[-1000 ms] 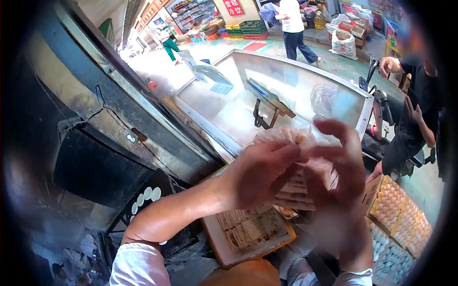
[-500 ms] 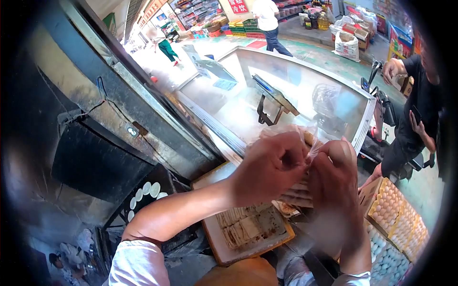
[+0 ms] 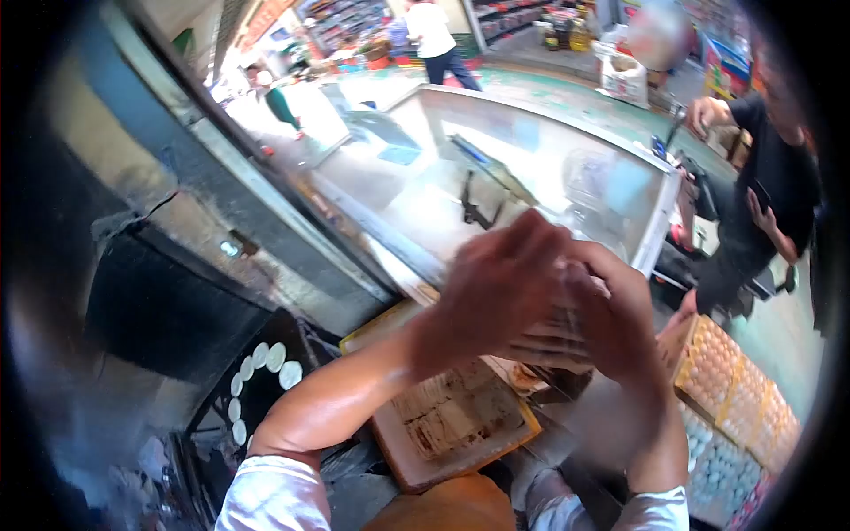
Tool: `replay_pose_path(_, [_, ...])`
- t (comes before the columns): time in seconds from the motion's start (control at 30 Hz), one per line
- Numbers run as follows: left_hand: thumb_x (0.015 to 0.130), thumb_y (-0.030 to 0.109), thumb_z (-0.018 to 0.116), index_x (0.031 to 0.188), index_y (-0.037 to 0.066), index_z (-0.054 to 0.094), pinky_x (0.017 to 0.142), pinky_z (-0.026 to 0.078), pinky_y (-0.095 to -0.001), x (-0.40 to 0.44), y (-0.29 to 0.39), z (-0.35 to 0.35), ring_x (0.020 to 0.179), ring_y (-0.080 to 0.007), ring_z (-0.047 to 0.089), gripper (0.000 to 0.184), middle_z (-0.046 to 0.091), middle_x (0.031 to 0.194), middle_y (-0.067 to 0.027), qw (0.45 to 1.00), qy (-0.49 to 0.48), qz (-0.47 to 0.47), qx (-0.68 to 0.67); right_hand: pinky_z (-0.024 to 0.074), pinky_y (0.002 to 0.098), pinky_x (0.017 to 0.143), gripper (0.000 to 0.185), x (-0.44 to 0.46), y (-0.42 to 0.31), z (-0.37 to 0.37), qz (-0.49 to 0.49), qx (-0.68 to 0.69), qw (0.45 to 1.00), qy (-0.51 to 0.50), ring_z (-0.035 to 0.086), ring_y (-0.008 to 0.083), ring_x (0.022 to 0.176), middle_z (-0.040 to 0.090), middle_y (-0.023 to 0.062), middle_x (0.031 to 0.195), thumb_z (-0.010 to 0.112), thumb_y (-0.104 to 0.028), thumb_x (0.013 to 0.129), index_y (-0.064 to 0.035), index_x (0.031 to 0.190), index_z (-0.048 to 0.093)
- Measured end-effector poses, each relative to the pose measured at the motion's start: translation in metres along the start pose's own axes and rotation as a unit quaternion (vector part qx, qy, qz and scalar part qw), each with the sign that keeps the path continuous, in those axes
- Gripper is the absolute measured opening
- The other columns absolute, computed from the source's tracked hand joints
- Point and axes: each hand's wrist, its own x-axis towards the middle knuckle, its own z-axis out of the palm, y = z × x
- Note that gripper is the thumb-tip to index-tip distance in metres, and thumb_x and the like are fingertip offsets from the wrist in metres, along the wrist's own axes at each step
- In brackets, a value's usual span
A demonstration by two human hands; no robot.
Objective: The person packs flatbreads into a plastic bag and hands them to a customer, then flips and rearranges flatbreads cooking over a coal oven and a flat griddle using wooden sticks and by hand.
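Above the front of a glass-topped counter, my left hand [image 3: 500,288] and my right hand [image 3: 620,305] are close together, motion-blurred, their fingers closed at the neck of a clear plastic bag [image 3: 553,345]. Pale, layered flat pieces show through the bag below my fingers; their kind I cannot make out. The bag's gathered top is mostly hidden behind my hands. Under my forearms lies a shallow tray [image 3: 529,434] with a yellow-brown rim, holding flat pale strips and brown stains.
A glass display counter [image 3: 655,208] stands ahead, a dark stand on its top. Pale round discs [image 3: 289,375] ring a dark surface at left. Stacked egg trays [image 3: 717,358] are at right, near a person in black [image 3: 753,177] holding a phone. Another person [image 3: 431,35] walks beyond.
My left hand has turned and risen slightly over the bag's neck, now overlapping my right fingers. The view has shifted a little. The far person in white has walked on.
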Motion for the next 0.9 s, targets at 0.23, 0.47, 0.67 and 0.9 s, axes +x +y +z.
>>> replay_pose_path(0.23, [0.086, 0.001, 0.064, 0.084, 0.002, 0.06, 0.062, 0.051, -0.0338, -0.004, -0.002, -0.007, 0.072, -0.0262, 0.06, 0.004, 0.062, 0.081, -0.0111, 0.998, 0.035, -0.004, -0.043, 0.0493, 0.0302, 0.08, 0.016, 0.0, 0.001, -0.005, -0.002, -0.042, 0.999, -0.017, 0.064, 0.0147, 0.088, 0.068, 0.0147, 0.092, 0.059, -0.011, 0.094, -0.0013, 0.106, 0.063])
replay_pose_path(0.47, [0.084, 0.005, 0.064, 0.082, 0.002, 0.057, 0.076, 0.044, -0.0399, -0.016, -0.005, -0.02, 0.078, -0.0309, 0.057, 0.008, 0.058, 0.081, -0.0102, 0.998, -0.045, 0.024, 0.033, 0.0486, 0.0416, 0.068, 0.009, 0.006, 0.014, -0.008, -0.119, -0.262, 0.957, 0.039, 0.064, 0.0317, 0.074, 0.064, 0.0112, 0.077, 0.059, -0.011, 0.083, -0.0037, 0.088, 0.062])
replay_pose_path(0.67, [0.083, 0.01, 0.065, 0.082, 0.004, 0.055, 0.084, 0.038, -0.041, -0.02, 0.002, -0.032, 0.089, -0.0311, 0.053, 0.011, 0.056, 0.088, -0.0103, 0.993, -0.025, -0.115, 0.006, 0.0485, 0.0348, 0.061, 0.024, 0.005, -0.01, -0.001, -0.076, -0.129, 0.986, 0.075, 0.064, 0.0282, 0.068, 0.061, 0.0125, 0.086, 0.068, -0.005, 0.074, -0.0037, 0.098, 0.064])
replay_pose_path(0.9, [0.083, 0.008, 0.066, 0.087, 0.002, 0.057, 0.089, 0.04, -0.0398, -0.026, 0.022, -0.022, 0.099, -0.0302, 0.051, 0.012, 0.057, 0.099, -0.0123, 0.984, -0.004, -0.169, -0.049, 0.0405, 0.04, 0.067, 0.005, 0.002, -0.004, 0.014, -0.161, -0.432, 0.885, 0.06, 0.057, 0.0265, 0.077, 0.053, 0.0085, 0.076, 0.059, -0.022, 0.079, -0.0165, 0.08, 0.06])
